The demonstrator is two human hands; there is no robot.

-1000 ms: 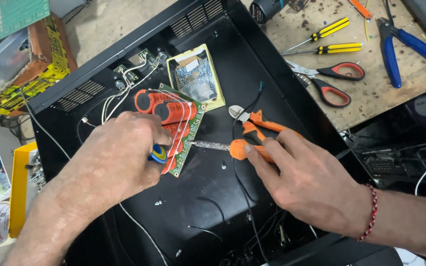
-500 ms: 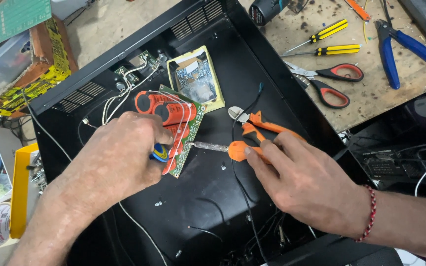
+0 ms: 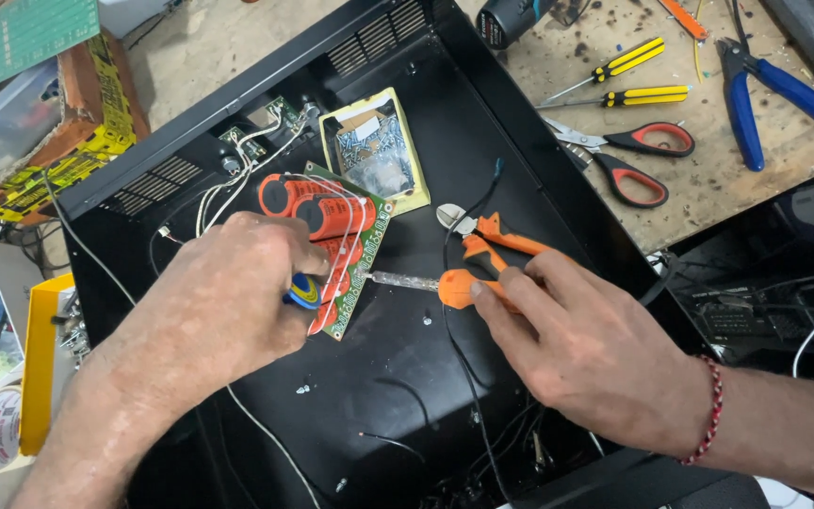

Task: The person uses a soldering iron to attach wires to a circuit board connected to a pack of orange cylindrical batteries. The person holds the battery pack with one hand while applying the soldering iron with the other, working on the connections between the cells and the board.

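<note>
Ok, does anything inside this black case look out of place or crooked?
Yes. The green circuit board with orange capacitors lies tilted across the black case floor, not square with its walls. Loose black wires trail over the floor. The left hand rests on the board.

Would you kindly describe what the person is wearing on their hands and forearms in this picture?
Both hands are bare, with no gloves, rings or watch in view. The left hand and its forearm carry nothing, and no sleeve shows. The right hand has a thin red braided cord bracelet around the wrist; its forearm is also sleeveless.
</note>
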